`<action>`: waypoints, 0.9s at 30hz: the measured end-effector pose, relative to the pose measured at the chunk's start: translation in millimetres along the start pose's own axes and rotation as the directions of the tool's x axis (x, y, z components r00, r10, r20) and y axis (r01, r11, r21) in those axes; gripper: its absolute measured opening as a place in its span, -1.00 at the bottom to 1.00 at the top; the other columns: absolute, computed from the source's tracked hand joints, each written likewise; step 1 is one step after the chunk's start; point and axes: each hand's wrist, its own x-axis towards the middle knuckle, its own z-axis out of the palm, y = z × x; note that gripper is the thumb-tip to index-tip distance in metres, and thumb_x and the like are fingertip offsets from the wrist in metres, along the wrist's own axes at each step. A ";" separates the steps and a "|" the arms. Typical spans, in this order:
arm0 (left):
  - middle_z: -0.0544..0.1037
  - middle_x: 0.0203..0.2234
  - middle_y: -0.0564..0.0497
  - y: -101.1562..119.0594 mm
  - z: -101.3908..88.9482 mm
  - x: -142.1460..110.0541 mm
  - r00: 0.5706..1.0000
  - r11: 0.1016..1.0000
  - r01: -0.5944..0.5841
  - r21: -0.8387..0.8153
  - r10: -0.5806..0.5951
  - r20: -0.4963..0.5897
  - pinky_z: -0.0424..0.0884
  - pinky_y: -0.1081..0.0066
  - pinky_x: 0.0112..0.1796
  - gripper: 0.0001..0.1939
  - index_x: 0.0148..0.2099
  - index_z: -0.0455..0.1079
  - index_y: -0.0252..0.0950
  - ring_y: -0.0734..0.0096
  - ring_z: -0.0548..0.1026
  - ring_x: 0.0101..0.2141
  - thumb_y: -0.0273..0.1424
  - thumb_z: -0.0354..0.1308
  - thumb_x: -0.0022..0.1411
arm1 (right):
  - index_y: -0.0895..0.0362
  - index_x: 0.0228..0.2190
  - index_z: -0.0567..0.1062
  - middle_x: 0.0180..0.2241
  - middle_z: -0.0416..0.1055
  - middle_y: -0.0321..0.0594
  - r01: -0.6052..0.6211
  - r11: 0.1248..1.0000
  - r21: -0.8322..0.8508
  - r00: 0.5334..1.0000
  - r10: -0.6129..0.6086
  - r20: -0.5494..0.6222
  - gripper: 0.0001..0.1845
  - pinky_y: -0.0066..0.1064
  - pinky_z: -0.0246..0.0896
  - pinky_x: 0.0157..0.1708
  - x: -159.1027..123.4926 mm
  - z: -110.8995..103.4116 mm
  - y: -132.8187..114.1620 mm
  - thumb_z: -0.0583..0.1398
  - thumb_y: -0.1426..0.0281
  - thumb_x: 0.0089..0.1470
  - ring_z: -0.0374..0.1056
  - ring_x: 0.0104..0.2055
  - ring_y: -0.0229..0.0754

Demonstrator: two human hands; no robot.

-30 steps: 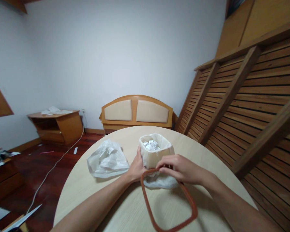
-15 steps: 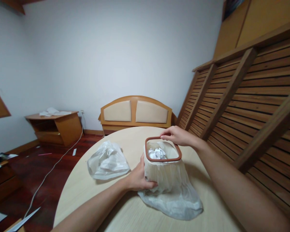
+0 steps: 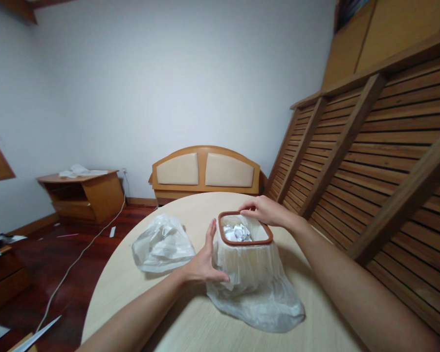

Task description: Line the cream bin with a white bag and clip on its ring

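A small trash bin (image 3: 246, 266) stands upright on the round table, lined with a thin whitish plastic bag (image 3: 267, 313) whose loose skirt spreads over the tabletop at the front. Around its mouth runs a brown rim ring (image 3: 247, 243), and crumpled silvery-white wads (image 3: 237, 232) lie inside. My right hand (image 3: 262, 209) grips the far side of the ring, fingertips curled over it. At the bin's left side, my left hand (image 3: 206, 264) is open, thumb and fingers spread wide near the liner; whether it touches is hard to tell. Another whitish plastic bag (image 3: 163, 244) lies crumpled to the left.
Beyond the pale round table (image 3: 132, 308) stands a headboard (image 3: 205, 168) against the wall. Slatted wooden panels (image 3: 388, 161) lean along the right. On the left are a low cabinet (image 3: 102, 195), a white cable (image 3: 84, 252) and papers on the dark red floor.
My left hand has loosened from the bin's side, its fingers spreading and shifting slightly left. My right hand has moved slightly left and down at the far rim.
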 end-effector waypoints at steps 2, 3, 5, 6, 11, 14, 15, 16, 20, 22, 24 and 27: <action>-0.37 0.46 -0.21 6.2 -3.9 3.8 0.994 0.995 -0.072 0.071 0.077 -0.077 -0.27 -0.27 0.33 0.28 0.49 -0.48 -0.10 -0.22 -0.28 0.42 0.20 0.27 0.04 | 0.10 -0.23 0.69 -0.25 0.65 -0.17 -0.003 1.000 0.000 1.000 0.003 -0.010 -0.69 -0.40 0.24 -0.29 -0.4 0.5 -0.6 0.17 0.24 0.20 0.50 -0.24 -0.10; -0.38 0.47 -0.19 11.6 -4.8 6.1 0.985 0.987 -0.106 0.118 0.120 -0.122 -0.27 -0.25 0.33 0.16 0.49 -0.44 -0.09 -0.19 -0.28 0.42 0.16 0.20 0.15 | 0.10 -0.23 0.69 -0.25 0.65 -0.17 -0.004 1.000 0.003 1.000 0.004 -0.013 -0.69 -0.40 0.24 -0.29 -0.4 0.9 -0.5 0.18 0.24 0.20 0.50 -0.25 -0.10; -0.30 0.47 -0.15 24.9 -3.8 10.6 0.967 0.967 -0.146 0.207 0.183 -0.175 -0.21 -0.21 0.34 -0.10 0.49 -0.29 -0.05 -0.11 -0.24 0.43 0.02 0.11 0.32 | 0.10 -0.23 0.69 -0.25 0.65 -0.18 -0.003 1.000 0.009 1.000 0.003 -0.022 -0.69 -0.40 0.24 -0.29 -0.3 2.1 0.7 0.19 0.24 0.19 0.50 -0.26 -0.10; -0.26 0.47 -0.14 31.7 -2.1 12.4 0.967 0.962 -0.153 0.225 0.192 -0.165 -0.17 -0.19 0.34 -0.18 0.48 -0.22 -0.04 -0.09 -0.21 0.43 -0.02 0.08 0.35 | 0.09 -0.22 0.69 -0.26 0.65 -0.18 -0.001 1.000 0.011 1.000 0.001 -0.027 -0.69 -0.40 0.24 -0.29 -0.2 2.9 1.7 0.19 0.24 0.19 0.50 -0.26 -0.10; 0.03 0.40 -0.12 49.6 8.3 15.1 0.966 0.946 -0.183 0.269 0.224 -0.130 -0.04 -0.16 0.32 -0.54 0.33 0.17 -0.05 0.00 -0.05 0.40 -0.20 0.00 0.45 | 0.08 -0.20 0.70 -0.25 0.66 -0.17 0.002 1.000 0.031 0.999 -0.001 -0.044 -0.68 -0.39 0.24 -0.29 -2.1 6.6 6.1 0.18 0.23 0.20 0.50 -0.27 -0.10; 0.15 0.33 -0.15 49.8 10.7 14.3 0.958 0.938 -0.197 0.284 0.246 -0.146 0.00 -0.18 0.30 -0.61 0.27 0.23 -0.08 0.00 -0.02 0.39 -0.25 0.01 0.44 | 0.08 -0.18 0.70 -0.23 0.66 -0.17 0.020 0.999 0.036 0.998 -0.018 -0.063 -0.68 -0.38 0.25 -0.26 -3.9 7.6 6.7 0.18 0.23 0.20 0.50 -0.25 -0.09; 0.18 0.31 -0.16 49.6 10.8 14.1 0.957 0.937 -0.200 0.287 0.250 -0.150 0.02 -0.18 0.29 -0.63 0.25 0.25 -0.09 -0.01 -0.01 0.38 -0.26 0.01 0.44 | 0.08 -0.18 0.69 -0.22 0.66 -0.17 0.028 0.999 0.036 0.997 -0.025 -0.066 -0.68 -0.38 0.25 -0.25 -4.2 7.8 6.9 0.18 0.23 0.21 0.51 -0.24 -0.09; 0.20 0.29 -0.17 49.6 10.7 14.0 0.955 0.935 -0.202 0.290 0.254 -0.153 0.03 -0.18 0.29 -0.65 0.23 0.27 -0.10 -0.02 0.00 0.38 -0.27 0.01 0.44 | 0.07 -0.18 0.69 -0.22 0.66 -0.17 0.031 0.999 0.039 0.997 -0.028 -0.066 -0.68 -0.38 0.25 -0.24 -4.5 8.0 7.1 0.18 0.23 0.21 0.51 -0.23 -0.09; 0.23 0.26 -0.18 51.7 10.0 13.9 0.954 0.927 -0.201 0.316 0.259 -0.153 0.03 -0.18 0.29 -0.68 0.19 0.31 -0.12 -0.03 0.01 0.37 -0.29 0.03 0.43 | 0.07 -0.17 0.69 -0.20 0.66 -0.17 0.004 0.999 0.052 0.998 0.000 -0.065 -0.68 -0.38 0.26 -0.25 -5.1 9.8 8.7 0.19 0.22 0.20 0.52 -0.23 -0.08; 0.24 0.26 -0.18 53.5 9.9 13.9 0.955 0.927 -0.195 0.321 0.254 -0.153 0.03 -0.18 0.29 -0.69 0.17 0.33 -0.13 -0.03 0.01 0.37 -0.30 0.04 0.42 | 0.06 -0.17 0.69 -0.20 0.66 -0.17 -0.010 0.999 0.046 0.997 0.014 -0.070 -0.68 -0.38 0.25 -0.25 -5.8 11.1 9.3 0.19 0.21 0.20 0.53 -0.23 -0.08; 0.25 0.25 -0.19 55.4 10.2 13.8 0.957 0.931 -0.190 0.313 0.247 -0.154 0.02 -0.18 0.29 -0.71 0.15 0.34 -0.14 -0.04 0.02 0.37 -0.31 0.05 0.42 | 0.05 -0.18 0.70 -0.20 0.66 -0.17 -0.022 0.999 0.040 0.997 0.025 -0.072 -0.68 -0.38 0.23 -0.27 -6.7 12.1 9.4 0.19 0.21 0.21 0.52 -0.25 -0.08; 0.26 0.25 -0.19 58.3 10.9 14.0 0.957 0.938 -0.188 0.290 0.241 -0.159 0.02 -0.17 0.30 -0.73 0.12 0.35 -0.16 -0.03 0.04 0.37 -0.32 0.05 0.42 | 0.07 -0.19 0.70 -0.20 0.66 -0.16 -0.030 0.998 0.049 0.997 0.034 -0.067 -0.66 -0.38 0.22 -0.29 -7.2 11.5 9.1 0.18 0.19 0.21 0.51 -0.24 -0.08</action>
